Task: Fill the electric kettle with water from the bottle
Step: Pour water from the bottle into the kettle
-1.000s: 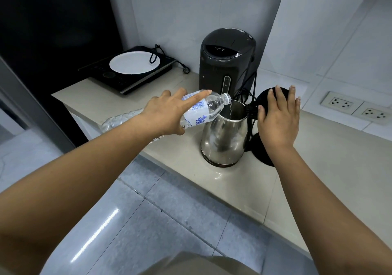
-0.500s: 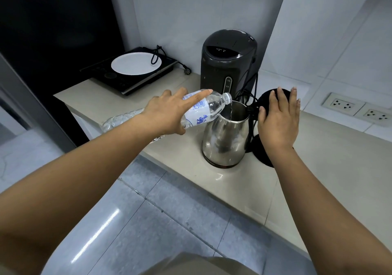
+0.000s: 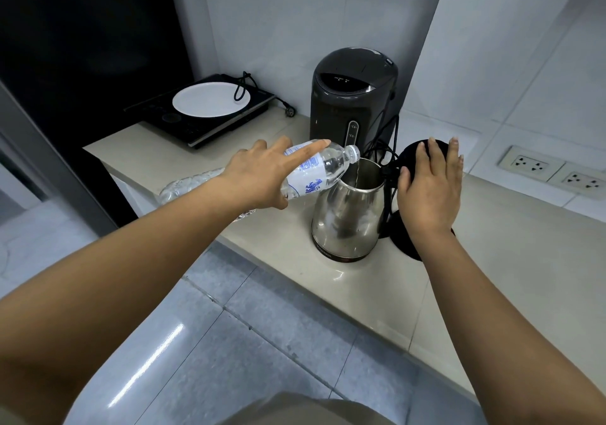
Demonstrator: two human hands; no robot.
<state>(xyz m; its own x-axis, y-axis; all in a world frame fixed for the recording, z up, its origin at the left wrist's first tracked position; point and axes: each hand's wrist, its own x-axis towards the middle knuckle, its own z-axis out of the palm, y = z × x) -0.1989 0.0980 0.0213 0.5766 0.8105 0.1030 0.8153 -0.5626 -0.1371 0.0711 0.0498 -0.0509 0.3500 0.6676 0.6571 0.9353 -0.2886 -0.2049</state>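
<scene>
A steel electric kettle (image 3: 347,214) stands near the counter's front edge with its black lid (image 3: 423,154) swung open to the right. My left hand (image 3: 262,175) grips a clear water bottle (image 3: 314,172) with a blue-printed label, tilted so its mouth is over the kettle's opening. A thin stream of water runs from the bottle into the kettle. My right hand (image 3: 429,188) lies flat against the open lid, fingers straight and together, covering the kettle's handle.
A dark hot-water dispenser (image 3: 354,103) stands just behind the kettle, with black cables (image 3: 387,142) beside it. An induction hob (image 3: 203,113) carrying a white plate (image 3: 211,99) sits at the back left. Crumpled clear plastic (image 3: 190,185) lies under my left forearm. Wall sockets (image 3: 557,172) are at right.
The bottle and both hands keep the same pose while water keeps pouring. Only the camera has shifted slightly.
</scene>
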